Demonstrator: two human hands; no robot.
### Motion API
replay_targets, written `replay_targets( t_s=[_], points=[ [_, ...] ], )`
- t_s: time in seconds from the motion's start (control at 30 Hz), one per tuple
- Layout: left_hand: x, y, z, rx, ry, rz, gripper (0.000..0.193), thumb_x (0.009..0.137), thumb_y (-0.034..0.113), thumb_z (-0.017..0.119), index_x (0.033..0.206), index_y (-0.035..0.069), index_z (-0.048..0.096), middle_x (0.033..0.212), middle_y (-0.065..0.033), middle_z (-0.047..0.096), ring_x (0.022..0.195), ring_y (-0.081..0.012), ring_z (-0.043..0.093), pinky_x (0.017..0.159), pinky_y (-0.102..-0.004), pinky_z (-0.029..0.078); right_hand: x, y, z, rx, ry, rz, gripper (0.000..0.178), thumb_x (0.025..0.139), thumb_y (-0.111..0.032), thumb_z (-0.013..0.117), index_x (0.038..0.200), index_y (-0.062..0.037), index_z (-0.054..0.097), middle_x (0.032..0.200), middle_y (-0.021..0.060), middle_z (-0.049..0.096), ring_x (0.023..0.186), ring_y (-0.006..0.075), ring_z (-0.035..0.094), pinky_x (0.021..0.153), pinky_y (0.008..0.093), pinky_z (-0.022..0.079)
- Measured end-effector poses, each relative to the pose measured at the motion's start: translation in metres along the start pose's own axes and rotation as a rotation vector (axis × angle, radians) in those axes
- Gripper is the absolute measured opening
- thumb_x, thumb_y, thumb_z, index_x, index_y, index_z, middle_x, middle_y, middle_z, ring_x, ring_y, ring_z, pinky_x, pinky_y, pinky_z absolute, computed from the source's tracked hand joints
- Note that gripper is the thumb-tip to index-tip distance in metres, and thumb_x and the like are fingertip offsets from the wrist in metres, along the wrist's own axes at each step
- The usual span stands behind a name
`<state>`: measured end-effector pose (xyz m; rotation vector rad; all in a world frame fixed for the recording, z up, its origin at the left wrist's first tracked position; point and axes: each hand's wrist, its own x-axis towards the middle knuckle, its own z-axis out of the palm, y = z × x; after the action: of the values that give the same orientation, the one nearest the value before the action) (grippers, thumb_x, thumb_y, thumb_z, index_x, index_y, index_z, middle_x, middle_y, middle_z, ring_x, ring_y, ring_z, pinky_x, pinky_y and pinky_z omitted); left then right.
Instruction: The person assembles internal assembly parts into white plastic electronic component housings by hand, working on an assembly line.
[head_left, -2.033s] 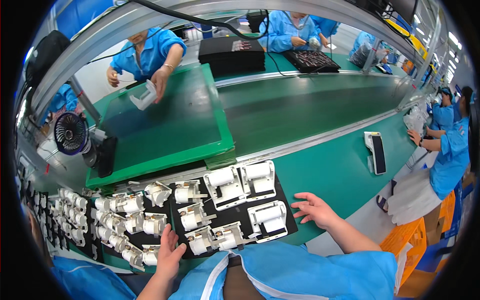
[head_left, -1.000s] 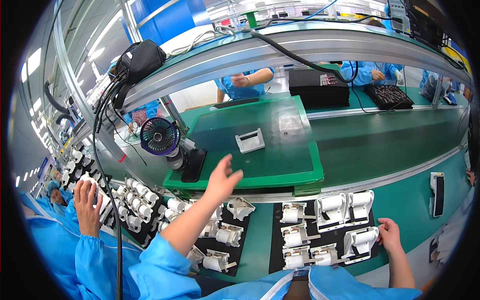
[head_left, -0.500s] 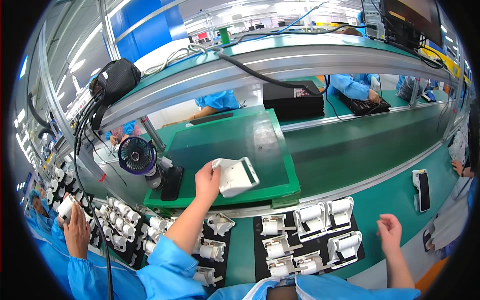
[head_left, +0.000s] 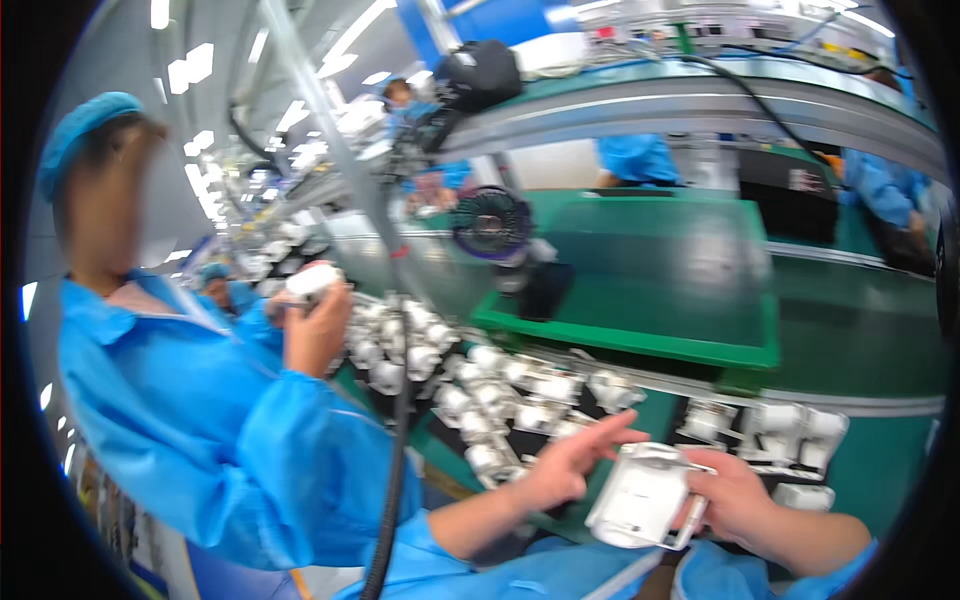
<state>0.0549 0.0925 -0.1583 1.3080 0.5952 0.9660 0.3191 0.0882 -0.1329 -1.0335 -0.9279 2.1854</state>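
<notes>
In front of my body, my right hand (head_left: 735,495) grips the right edge of a white plastic housing (head_left: 635,500), a boxy shell with a flat face and a thin frame on its right side. My left hand (head_left: 570,462) is just left of the housing, fingers stretched out and holding nothing; its fingertips come close to the upper left corner. Beyond my hands, several white housings with rollers (head_left: 790,432) rest on a black mat at the right. More white roller assemblies (head_left: 490,395) crowd the dark mats to the left. Motion blur softens the finer details.
At the left a co-worker in a blue smock (head_left: 215,400) holds a white part (head_left: 312,280). A black cable (head_left: 395,470) hangs down between us. Behind the parts are a green-framed tray (head_left: 640,345), a small fan (head_left: 492,222) and a metal rail (head_left: 700,115).
The view has swung left, bringing the co-worker into sight. The white housing has come from over the green-framed tray close to my body, passing from my left hand to my right.
</notes>
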Motion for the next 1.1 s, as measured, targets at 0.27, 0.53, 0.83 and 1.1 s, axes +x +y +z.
replay_targets(
  t_s=[0.27,0.53,0.83,1.1],
  points=[
    [-0.005,0.0,-0.003,-0.011,0.016,0.06,0.134,0.061,0.045,0.088,0.154,0.003,0.001,0.152,-0.0148,0.028,0.14,-0.0238,0.031,0.115,-0.0376,0.023,0.019,0.013,0.02,0.073,-0.118,0.006,0.04,0.097,-0.008,0.042,0.136,0.0008,0.039,0.11,0.0196,0.063,0.085,0.0293,0.069,0.064,0.0358,0.06],
    [-0.002,-0.015,0.006,-0.422,-0.125,-0.072,0.135,0.058,0.038,0.089,0.154,0.007,0.0,0.151,-0.0133,0.031,0.138,-0.025,0.036,0.114,-0.04,0.027,0.004,-0.021,0.012,-0.181,-0.258,0.249,0.059,0.083,-0.031,0.074,0.134,-0.0132,0.05,0.115,0.0135,0.061,0.097,0.0293,0.063,0.081,0.039,0.055],
    [-0.048,-0.045,-0.038,-0.567,0.205,0.089,0.127,0.059,0.071,0.077,0.15,0.002,0.021,0.15,-0.0188,0.034,0.135,-0.0356,0.04,0.113,-0.0523,0.032,0.032,-0.05,-0.092,-1.455,0.23,-0.645,0.045,0.081,-0.02,0.07,0.123,-0.0058,0.059,0.11,0.0177,0.063,0.105,0.0367,0.056,0.092,0.0447,0.046],
    [-0.035,-0.066,-0.037,-0.292,0.34,0.088,0.095,0.084,0.072,0.047,0.147,0.002,0.031,0.146,-0.021,0.04,0.127,-0.0413,0.047,0.103,-0.0558,0.042,0.042,-0.035,-0.116,-1.749,0.012,-0.77,0.048,0.072,-0.007,0.071,0.119,-0.0078,0.059,0.112,0.0072,0.06,0.113,0.0264,0.053,0.088,0.04,0.045]
  ],
)
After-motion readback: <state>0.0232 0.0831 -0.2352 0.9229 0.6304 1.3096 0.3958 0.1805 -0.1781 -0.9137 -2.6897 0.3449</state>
